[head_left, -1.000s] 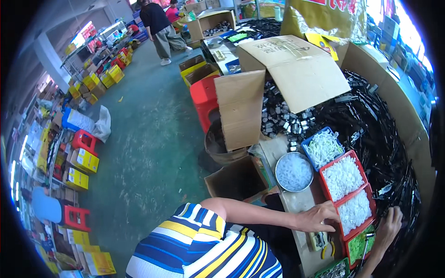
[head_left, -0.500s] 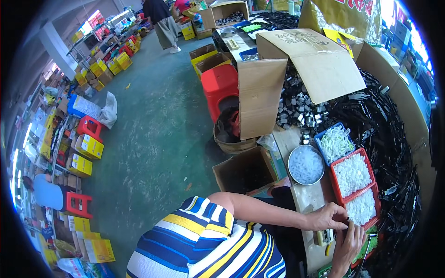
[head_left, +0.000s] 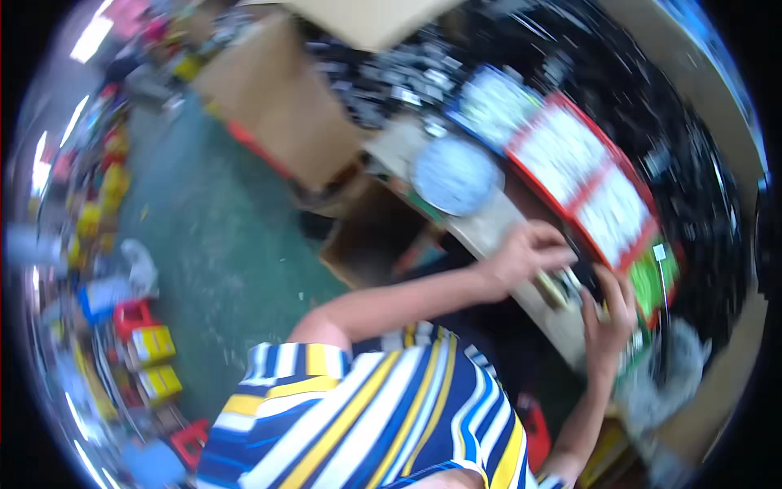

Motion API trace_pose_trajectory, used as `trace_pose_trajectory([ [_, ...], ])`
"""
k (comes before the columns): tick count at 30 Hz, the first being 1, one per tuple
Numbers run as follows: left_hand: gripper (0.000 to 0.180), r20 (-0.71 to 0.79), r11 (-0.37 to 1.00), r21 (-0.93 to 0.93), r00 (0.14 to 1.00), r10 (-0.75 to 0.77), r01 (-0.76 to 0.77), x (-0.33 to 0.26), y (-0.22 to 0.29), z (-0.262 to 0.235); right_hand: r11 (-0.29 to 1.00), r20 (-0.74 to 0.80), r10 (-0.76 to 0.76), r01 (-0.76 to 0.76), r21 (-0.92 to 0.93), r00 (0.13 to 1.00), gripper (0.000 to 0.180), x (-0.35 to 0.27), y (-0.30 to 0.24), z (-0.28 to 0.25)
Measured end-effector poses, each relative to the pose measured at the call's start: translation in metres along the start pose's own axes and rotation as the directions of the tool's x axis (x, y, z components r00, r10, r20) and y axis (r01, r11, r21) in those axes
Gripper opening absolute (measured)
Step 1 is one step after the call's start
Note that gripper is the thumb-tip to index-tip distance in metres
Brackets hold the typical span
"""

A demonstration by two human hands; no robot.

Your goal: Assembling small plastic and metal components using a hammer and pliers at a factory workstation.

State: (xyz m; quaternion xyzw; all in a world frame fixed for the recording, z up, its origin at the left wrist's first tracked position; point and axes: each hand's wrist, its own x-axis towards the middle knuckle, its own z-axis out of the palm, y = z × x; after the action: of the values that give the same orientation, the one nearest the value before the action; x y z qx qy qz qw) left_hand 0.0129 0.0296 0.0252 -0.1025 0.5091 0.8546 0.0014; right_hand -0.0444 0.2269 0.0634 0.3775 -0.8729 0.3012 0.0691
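Observation:
My left hand (head_left: 521, 262) is over the bench edge, its thumb and fingers curled together in a loose pinch. Whatever may be between them is lost in the blur. To its right, my right hand (head_left: 612, 316) is raised with thumb and forefinger apart, and I see nothing held there. A small cream-coloured fixture (head_left: 554, 292) sits on the bench (head_left: 487, 224) between the hands. Just beyond them, red trays (head_left: 575, 202) hold white translucent small parts. Green pieces (head_left: 649, 281) lie in a tray close to my right hand.
A round metal bowl (head_left: 456, 175) of pale parts and a blue tray (head_left: 458, 122) are farther along the bench. Black strips (head_left: 643, 106) pile up behind the trays. Open cardboard boxes (head_left: 281, 106) stand at left. A clear plastic bag (head_left: 680, 359) hangs at right.
The view has swung, so the bench appears slanted and closer. My hands, earlier touching at the fingertips around a small dark piece, are now apart.

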Motion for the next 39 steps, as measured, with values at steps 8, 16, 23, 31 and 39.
trace_pose_trajectory([
  [8, 0.028, -0.061, 0.985, 0.137, 0.992, 0.113, -0.104, 0.013, -0.002, -0.019, 0.999, -0.020, 0.033, -0.034, -0.025, 0.999, 0.034, -0.004, 0.014, 0.023],
  [16, 0.025, -0.159, 0.956, 0.287, 0.981, 0.107, -0.058, 0.011, 0.000, -0.035, 0.995, 0.066, 0.085, -0.089, 0.050, 0.994, 0.030, -0.016, 0.028, 0.035],
  [23, 0.024, -0.149, 0.956, 0.291, 0.987, 0.067, -0.021, 0.010, -0.002, -0.026, 0.995, 0.095, 0.062, -0.068, 0.066, 0.994, 0.029, -0.013, 0.031, 0.038],
  [31, 0.023, -0.131, 0.950, 0.311, 0.990, 0.044, -0.001, 0.011, -0.007, -0.026, 0.995, 0.121, 0.081, -0.087, 0.047, 0.989, 0.029, -0.011, 0.031, 0.039],
  [39, 0.015, 0.034, 0.729, 0.640, 0.957, 0.287, -0.242, 0.010, -0.007, -0.024, 0.995, 0.106, 0.083, -0.089, 0.052, 0.991, 0.031, -0.010, 0.031, 0.039],
])
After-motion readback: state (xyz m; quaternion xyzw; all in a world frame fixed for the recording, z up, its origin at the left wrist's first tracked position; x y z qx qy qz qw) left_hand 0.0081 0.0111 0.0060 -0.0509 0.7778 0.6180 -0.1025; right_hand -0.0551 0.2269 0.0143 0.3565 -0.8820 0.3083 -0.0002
